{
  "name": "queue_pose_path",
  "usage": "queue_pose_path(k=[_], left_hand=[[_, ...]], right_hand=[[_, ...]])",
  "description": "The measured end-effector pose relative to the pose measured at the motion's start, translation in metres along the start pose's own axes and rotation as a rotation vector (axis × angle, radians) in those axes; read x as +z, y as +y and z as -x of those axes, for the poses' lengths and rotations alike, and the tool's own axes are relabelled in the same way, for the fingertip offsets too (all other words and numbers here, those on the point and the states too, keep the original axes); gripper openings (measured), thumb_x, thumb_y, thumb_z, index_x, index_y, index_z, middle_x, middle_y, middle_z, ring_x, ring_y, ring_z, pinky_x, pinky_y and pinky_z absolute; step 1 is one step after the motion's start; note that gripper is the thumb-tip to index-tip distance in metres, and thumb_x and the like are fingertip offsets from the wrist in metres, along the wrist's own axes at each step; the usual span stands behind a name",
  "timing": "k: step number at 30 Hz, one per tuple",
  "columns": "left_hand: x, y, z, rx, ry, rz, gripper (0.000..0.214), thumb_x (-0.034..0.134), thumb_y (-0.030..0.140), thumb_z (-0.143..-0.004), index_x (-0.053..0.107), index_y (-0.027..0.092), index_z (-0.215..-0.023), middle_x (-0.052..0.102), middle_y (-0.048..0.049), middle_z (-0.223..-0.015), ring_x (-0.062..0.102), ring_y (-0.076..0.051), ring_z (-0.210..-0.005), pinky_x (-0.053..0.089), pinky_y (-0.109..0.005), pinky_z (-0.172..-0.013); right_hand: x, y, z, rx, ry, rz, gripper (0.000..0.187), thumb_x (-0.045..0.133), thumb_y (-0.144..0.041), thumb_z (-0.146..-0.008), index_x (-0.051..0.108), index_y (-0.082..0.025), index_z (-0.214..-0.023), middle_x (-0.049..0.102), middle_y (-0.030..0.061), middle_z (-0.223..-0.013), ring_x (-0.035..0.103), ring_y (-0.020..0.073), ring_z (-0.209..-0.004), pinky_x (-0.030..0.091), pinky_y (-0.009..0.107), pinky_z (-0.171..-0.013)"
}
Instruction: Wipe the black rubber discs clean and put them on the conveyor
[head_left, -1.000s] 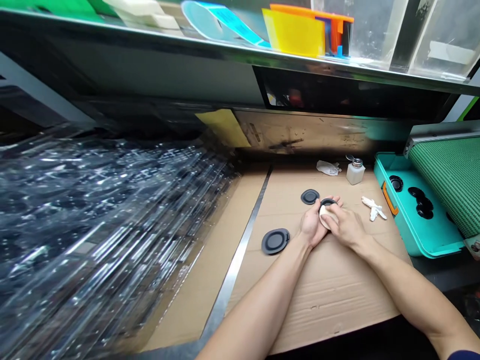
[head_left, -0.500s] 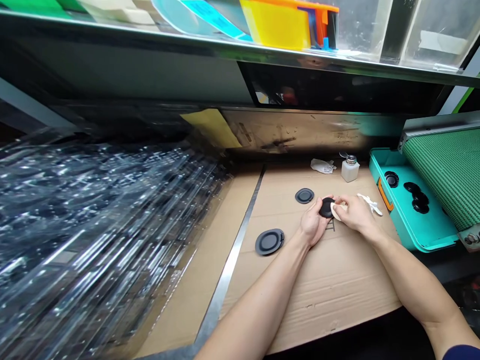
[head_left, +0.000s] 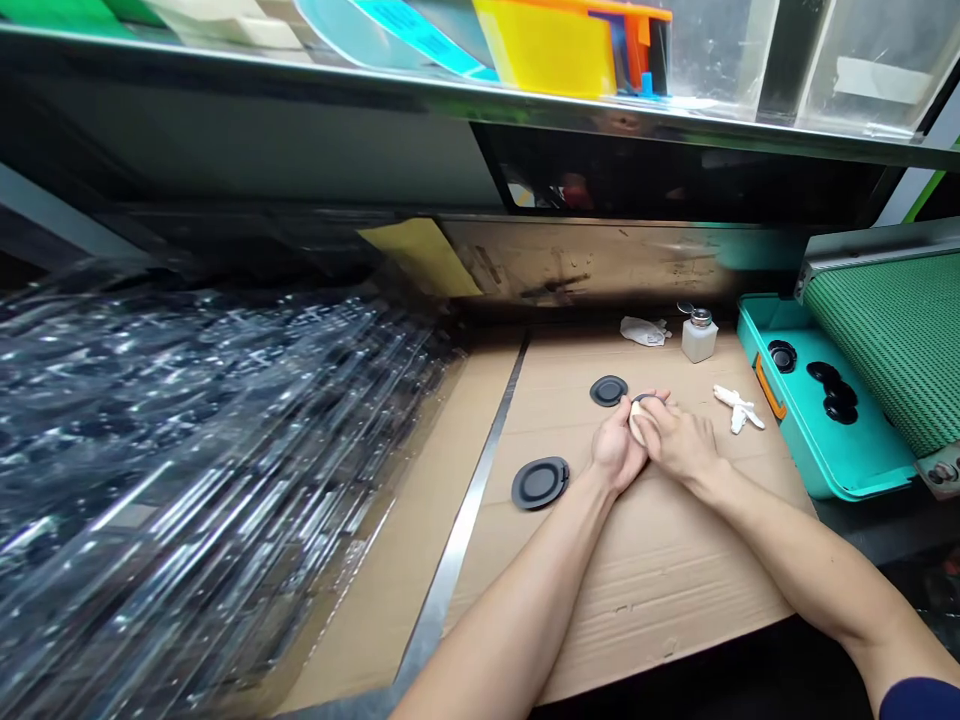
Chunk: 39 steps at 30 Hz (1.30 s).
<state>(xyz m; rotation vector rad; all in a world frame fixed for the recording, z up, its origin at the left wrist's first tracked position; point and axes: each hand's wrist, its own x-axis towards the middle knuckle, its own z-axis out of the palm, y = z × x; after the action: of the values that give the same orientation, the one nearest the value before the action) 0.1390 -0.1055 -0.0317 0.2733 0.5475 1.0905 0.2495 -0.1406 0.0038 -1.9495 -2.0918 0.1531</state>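
My left hand (head_left: 618, 450) and my right hand (head_left: 677, 443) meet over the cardboard sheet (head_left: 667, 570). The left hand grips a round black rubber disc (head_left: 643, 398), mostly hidden by my fingers. Against it, my right hand presses a white cloth pad (head_left: 636, 425), only partly visible. Two similar black discs lie nearby on the cardboard: one (head_left: 608, 391) just beyond my left hand, a larger-looking one (head_left: 540, 483) to its left.
A pump dispenser bottle (head_left: 699, 338), a crumpled white wipe (head_left: 643, 331) and white cloth scraps (head_left: 737, 408) sit on the cardboard. At right stands an open teal case (head_left: 814, 425) holding several black discs. Clear plastic sheeting (head_left: 210, 470) fills the left; a steel strip (head_left: 457, 545) crosses the cardboard.
My hands have drawn closer together. The white pad now covers most of the black disc, which showed plainly half a second ago. My view has shifted only slightly.
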Motion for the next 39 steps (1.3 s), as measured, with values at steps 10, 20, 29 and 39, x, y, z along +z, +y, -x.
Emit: queue_pose_path(k=[10, 20, 29, 39], left_hand=[[-0.002, 0.007, -0.002, -0.019, 0.030, 0.079, 0.044, 0.033, 0.034, -0.108, 0.069, 0.009, -0.114, 0.072, -0.0182, -0.122, 0.067, -0.026, -0.121, 0.052, -0.044, -0.110], [0.005, -0.003, 0.005, -0.006, -0.017, -0.074, 0.039, 0.038, 0.027, -0.107, 0.073, 0.008, -0.109, 0.077, -0.0145, -0.111, 0.069, -0.024, -0.118, 0.050, -0.041, -0.111], [-0.001, 0.000, 0.002, -0.028, 0.009, -0.055, 0.035, 0.041, 0.026, -0.106, 0.072, 0.009, -0.109, 0.077, -0.0143, -0.108, 0.069, -0.025, -0.117, 0.049, -0.041, -0.112], [-0.001, 0.019, 0.008, -0.057, 0.023, -0.022, 0.045, 0.037, 0.040, -0.105, 0.066, 0.008, -0.118, 0.068, -0.0235, -0.130, 0.068, -0.033, -0.118, 0.061, -0.042, -0.083]], right_hand=[[0.001, 0.013, -0.006, 0.034, 0.075, 0.096, 0.043, 0.032, -0.052, -0.108, 0.059, -0.036, -0.138, 0.075, 0.0049, -0.112, 0.070, 0.0198, -0.089, 0.037, 0.026, -0.069], [0.005, 0.019, -0.015, 0.044, 0.180, 0.147, 0.047, 0.028, -0.055, -0.108, 0.062, -0.036, -0.135, 0.075, 0.0055, -0.104, 0.069, 0.0182, -0.080, 0.035, 0.026, -0.065], [0.012, 0.017, -0.013, 0.013, 0.177, 0.127, 0.048, 0.029, -0.055, -0.108, 0.063, -0.036, -0.135, 0.076, 0.0061, -0.101, 0.069, 0.0187, -0.080, 0.038, 0.025, -0.066], [-0.011, 0.053, -0.019, 0.160, 0.389, -0.048, 0.036, 0.044, -0.047, -0.105, 0.067, -0.031, -0.127, 0.078, 0.0049, -0.105, 0.071, 0.0206, -0.090, 0.040, 0.026, -0.073]])
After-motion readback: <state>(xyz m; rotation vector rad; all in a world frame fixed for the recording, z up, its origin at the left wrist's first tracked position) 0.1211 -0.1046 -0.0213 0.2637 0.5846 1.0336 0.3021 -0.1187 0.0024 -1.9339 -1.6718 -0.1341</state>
